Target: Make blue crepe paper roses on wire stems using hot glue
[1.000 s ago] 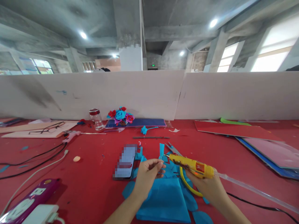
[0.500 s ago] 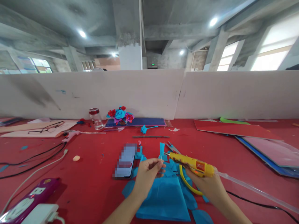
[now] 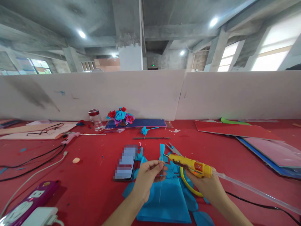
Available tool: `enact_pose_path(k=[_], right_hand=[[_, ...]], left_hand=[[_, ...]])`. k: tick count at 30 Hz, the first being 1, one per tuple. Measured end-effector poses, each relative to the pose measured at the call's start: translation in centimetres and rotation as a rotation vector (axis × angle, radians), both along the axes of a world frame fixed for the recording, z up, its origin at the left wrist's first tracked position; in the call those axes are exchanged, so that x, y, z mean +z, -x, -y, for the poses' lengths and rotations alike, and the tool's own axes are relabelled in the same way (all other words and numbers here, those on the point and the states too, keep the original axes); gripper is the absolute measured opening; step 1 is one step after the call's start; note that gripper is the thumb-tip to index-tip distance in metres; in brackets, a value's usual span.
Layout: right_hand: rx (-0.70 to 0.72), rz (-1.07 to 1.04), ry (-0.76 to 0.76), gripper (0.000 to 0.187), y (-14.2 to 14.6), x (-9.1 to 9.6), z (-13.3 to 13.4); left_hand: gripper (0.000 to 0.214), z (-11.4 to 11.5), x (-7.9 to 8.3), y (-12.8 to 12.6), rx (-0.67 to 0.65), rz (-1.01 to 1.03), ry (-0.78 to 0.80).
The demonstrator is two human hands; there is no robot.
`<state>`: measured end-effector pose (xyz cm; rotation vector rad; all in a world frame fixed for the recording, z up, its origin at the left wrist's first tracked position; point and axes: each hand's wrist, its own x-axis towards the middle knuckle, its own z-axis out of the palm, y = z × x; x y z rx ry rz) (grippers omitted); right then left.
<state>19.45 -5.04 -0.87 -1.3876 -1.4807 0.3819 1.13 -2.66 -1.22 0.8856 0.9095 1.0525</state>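
My left hand is closed in a pinch on a thin pale wire that hangs down over a blue crepe paper sheet. My right hand grips a yellow hot glue gun, with its nozzle pointing left, close to the pinched fingertips. A clear glue stick runs out of the gun's back to the right. Small blue paper pieces lie just beyond the hands.
A phone lies left of my hands and scissors behind the gun. At the back stand a paper flower bouquet and a glass jar. A power strip with cables sits at lower left; coloured sheets are stacked at right.
The glue gun has moved slightly left toward my left fingertips. The thin wire now shows hanging below my left hand.
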Motion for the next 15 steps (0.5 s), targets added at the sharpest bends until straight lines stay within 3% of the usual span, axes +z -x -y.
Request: enact_pose_path(k=[15], right_hand=[[0.038,-0.060,-0.029,0.008,0.13,0.30,0.09]], left_hand=[[0.020,0.43,0.44,0.04,-0.073,0.100,0.068]])
